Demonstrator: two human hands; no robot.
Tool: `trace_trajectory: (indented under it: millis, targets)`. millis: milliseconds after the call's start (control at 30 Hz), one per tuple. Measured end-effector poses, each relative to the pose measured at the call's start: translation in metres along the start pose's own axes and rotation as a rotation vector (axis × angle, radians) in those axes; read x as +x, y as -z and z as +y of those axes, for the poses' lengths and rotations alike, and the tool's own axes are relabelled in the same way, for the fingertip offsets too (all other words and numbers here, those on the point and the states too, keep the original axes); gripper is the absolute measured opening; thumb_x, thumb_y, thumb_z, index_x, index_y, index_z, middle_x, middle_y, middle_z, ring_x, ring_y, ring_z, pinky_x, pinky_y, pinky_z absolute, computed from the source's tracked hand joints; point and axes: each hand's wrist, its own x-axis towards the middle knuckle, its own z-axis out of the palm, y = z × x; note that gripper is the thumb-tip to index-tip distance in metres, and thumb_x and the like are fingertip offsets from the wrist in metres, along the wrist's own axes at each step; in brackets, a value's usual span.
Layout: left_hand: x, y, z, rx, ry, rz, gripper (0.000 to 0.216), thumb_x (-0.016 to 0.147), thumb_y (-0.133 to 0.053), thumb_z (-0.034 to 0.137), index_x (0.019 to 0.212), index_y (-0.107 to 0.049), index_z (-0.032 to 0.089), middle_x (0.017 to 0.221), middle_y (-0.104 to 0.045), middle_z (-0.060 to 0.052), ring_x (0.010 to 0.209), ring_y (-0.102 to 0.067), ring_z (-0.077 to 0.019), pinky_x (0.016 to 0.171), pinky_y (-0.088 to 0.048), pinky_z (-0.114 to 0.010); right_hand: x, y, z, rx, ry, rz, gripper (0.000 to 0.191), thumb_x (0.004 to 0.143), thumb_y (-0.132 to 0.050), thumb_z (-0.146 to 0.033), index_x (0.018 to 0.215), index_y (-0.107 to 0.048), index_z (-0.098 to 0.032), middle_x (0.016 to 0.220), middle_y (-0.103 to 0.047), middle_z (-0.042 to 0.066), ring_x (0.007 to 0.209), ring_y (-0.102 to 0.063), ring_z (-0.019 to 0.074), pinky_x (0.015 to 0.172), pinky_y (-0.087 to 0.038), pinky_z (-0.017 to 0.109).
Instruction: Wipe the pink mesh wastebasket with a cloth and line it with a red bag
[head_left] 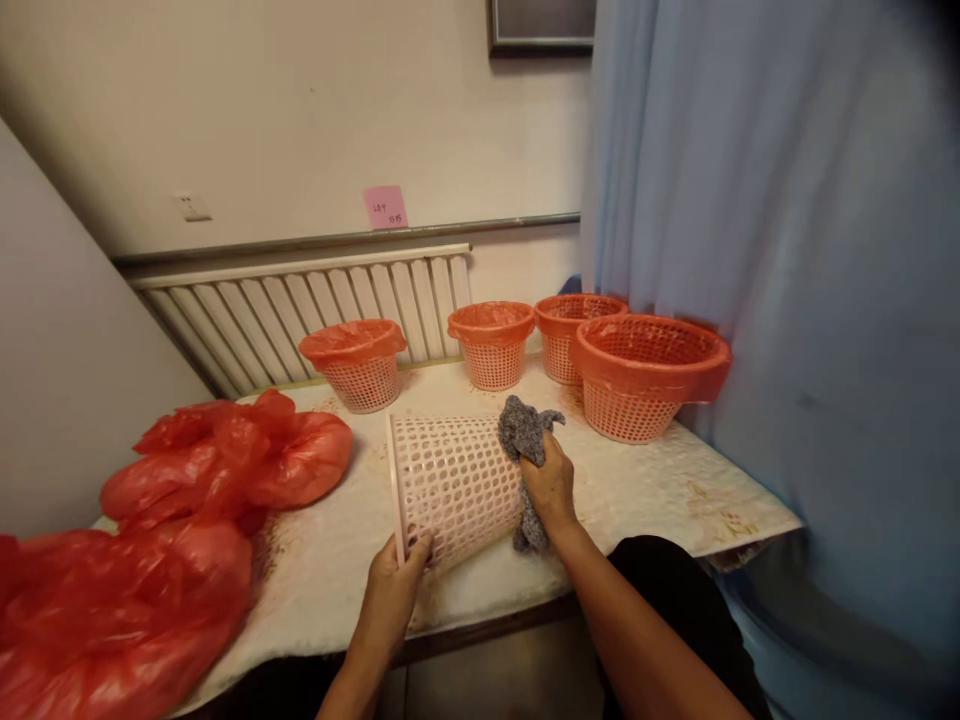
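Observation:
A pale pink plastic wastebasket [454, 485] with a lattice of holes lies tipped on its side above the table, its rim facing left and its base facing right. My left hand [397, 575] grips the rim at the lower left, thumb on the outer wall. Bunched in my right hand [553, 485] is a grey cloth [523, 430], pressed against the basket's base end. Part of the cloth hangs below the hand. The fingers of my right hand are partly hidden by the cloth.
Several similar baskets with red liners, among them a left one [364, 380] and a right one [637, 400], stand along the back. Full red plastic bags [225, 460] crowd the left. A radiator [337, 300] is behind the table [322, 600]; a blue curtain [810, 300] hangs right.

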Motion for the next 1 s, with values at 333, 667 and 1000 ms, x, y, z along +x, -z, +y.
trace_trajectory:
  millis: [333,667,1000]
  targets:
    - [0.002,0.0,0.025,-0.156,0.107,0.048,0.033,0.068,-0.074,0.042,0.08,-0.063,0.014,0.065,-0.065,0.001,0.061,-0.063,-0.015,0.058,-0.048,-0.023,-0.002,0.004,-0.005,-0.015,0.057,-0.041,0.013,0.074,-0.049,-0.022,0.086,-0.054,-0.02,0.085,-0.06,0.005,0.081,-0.055,0.0224,0.073,-0.041,0.031]
    - [0.005,0.003,0.025,-0.183,0.129,0.014,0.034,0.066,-0.076,0.039,0.083,-0.063,0.014,0.07,-0.066,0.001,0.063,-0.062,-0.0138,0.061,-0.048,-0.023,-0.003,-0.001,0.001,-0.02,0.088,-0.02,0.019,0.074,-0.05,-0.021,0.092,-0.054,-0.019,0.09,-0.061,0.008,0.086,-0.056,0.0254,0.078,-0.044,0.036]
    - [0.003,0.003,0.028,-0.201,0.149,-0.007,0.03,0.064,-0.075,0.031,0.085,-0.065,0.013,0.073,-0.069,-0.001,0.067,-0.064,-0.0149,0.063,-0.048,-0.023,-0.003,-0.006,0.006,-0.036,0.118,0.018,0.014,0.075,-0.05,-0.023,0.088,-0.053,-0.02,0.086,-0.059,0.007,0.084,-0.056,0.0252,0.077,-0.045,0.037]
